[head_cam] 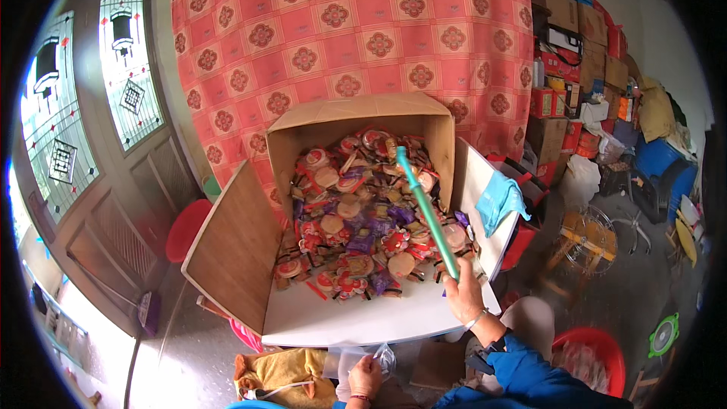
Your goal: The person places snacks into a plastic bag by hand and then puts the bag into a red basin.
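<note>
My right hand grips the lower end of a teal-green stick. The stick slants up and away, its far tip over a heap of small wrapped packets. The packets are red, purple and clear with pale round pieces showing. They fill a cardboard box lying on its side and spill onto a white tabletop. Low in the picture, my left hand is closed on a clear plastic bag over my lap.
A wooden board walls the tabletop's left side. Over the white right-hand panel hangs a blue cloth. A red basin stands at lower right, beside my leg. Stacked cartons line the right wall; a yellow plush item lies at lower left.
</note>
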`<state>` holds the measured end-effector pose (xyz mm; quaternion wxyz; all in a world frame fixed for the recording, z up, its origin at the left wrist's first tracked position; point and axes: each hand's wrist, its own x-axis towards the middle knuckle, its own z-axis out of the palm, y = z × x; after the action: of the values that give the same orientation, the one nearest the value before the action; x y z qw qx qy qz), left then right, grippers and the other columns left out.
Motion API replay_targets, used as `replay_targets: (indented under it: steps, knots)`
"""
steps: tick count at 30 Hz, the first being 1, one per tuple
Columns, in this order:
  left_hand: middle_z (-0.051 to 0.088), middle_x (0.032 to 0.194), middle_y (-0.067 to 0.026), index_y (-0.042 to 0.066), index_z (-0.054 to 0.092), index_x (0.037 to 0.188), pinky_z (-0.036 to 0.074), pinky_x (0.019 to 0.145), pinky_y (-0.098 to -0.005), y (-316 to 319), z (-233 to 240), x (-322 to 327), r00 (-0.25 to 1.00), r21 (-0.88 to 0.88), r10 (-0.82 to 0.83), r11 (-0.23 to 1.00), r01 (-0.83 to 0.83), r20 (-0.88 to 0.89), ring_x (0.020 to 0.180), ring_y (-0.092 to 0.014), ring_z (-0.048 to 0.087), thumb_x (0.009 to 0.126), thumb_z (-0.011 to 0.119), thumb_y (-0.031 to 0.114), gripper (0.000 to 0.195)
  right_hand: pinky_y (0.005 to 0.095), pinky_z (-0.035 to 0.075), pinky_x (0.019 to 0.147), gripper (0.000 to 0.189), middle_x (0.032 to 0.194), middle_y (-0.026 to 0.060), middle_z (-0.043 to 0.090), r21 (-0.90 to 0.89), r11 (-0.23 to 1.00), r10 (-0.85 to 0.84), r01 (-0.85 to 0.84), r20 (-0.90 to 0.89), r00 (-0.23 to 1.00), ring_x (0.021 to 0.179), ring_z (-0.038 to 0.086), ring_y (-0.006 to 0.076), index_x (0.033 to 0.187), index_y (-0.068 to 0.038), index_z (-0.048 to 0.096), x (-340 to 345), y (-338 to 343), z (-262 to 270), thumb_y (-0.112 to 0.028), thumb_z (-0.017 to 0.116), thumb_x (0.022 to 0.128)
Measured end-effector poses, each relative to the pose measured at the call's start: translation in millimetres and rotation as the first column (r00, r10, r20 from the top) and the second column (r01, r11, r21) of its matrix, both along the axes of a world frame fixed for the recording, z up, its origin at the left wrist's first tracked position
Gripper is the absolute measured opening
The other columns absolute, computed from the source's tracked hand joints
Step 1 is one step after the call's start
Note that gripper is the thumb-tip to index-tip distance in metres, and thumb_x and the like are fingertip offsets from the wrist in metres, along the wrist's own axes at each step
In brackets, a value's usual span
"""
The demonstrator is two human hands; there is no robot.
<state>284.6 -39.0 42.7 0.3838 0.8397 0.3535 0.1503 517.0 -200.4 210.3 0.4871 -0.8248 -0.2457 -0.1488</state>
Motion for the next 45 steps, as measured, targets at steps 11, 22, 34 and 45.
replay_targets:
  steps: [11,22,34,45]
  knots:
    - [0.06,0.11,-0.0124,0.01,0.06,0.114,0.046,0.096,-0.0503,7,-44,-9,0.693,-0.684,0.242,0.551,0.477,0.679,0.103,-0.032,0.056,0.095,0.05,0.037,0.034,0.0509,0.05,0.075,0.051,0.102,0.0237,0.066,-0.111,0.982,0.167,-0.154,0.122,0.978,0.089,0.064,0.0425,0.14,-0.014,0.045,69,140,44,-0.019,0.06,0.092]
    - [0.07,0.081,-0.0163,0.01,0.069,0.098,0.055,0.068,-0.04,7,-9,0,0.985,-0.07,0.072,0.996,-0.062,0.154,0.077,-0.033,0.07,0.086,0.065,0.022,0.018,0.0501,0.051,0.072,0.046,0.092,0.0199,0.068,-0.44,0.887,0.117,-0.141,-0.081,0.99,0.083,0.065,0.0398,0.137,-0.013,0.05,89,156,47,-0.025,0.054,0.093]
    - [0.07,0.077,-0.015,0.009,0.07,0.098,0.055,0.066,-0.0377,8,-29,4,0.969,-0.09,0.084,0.994,-0.064,0.234,0.072,-0.03,0.07,0.086,0.066,0.022,0.018,0.0528,0.05,0.066,0.044,0.087,0.0196,0.068,-0.509,0.849,0.157,-0.143,-0.017,0.988,0.076,0.065,0.0412,0.133,-0.021,0.051,52,38,26,-0.022,0.057,0.09]
    - [0.07,0.079,-0.0163,0.009,0.07,0.1,0.055,0.066,-0.0393,6,-23,4,0.967,-0.045,0.071,0.997,-0.062,0.244,0.073,-0.032,0.07,0.086,0.065,0.022,0.02,0.0499,0.052,0.067,0.039,0.086,0.0182,0.068,-0.401,0.895,0.241,-0.196,0.063,0.968,0.075,0.066,0.0391,0.128,-0.016,0.056,19,-7,71,-0.023,0.056,0.09]
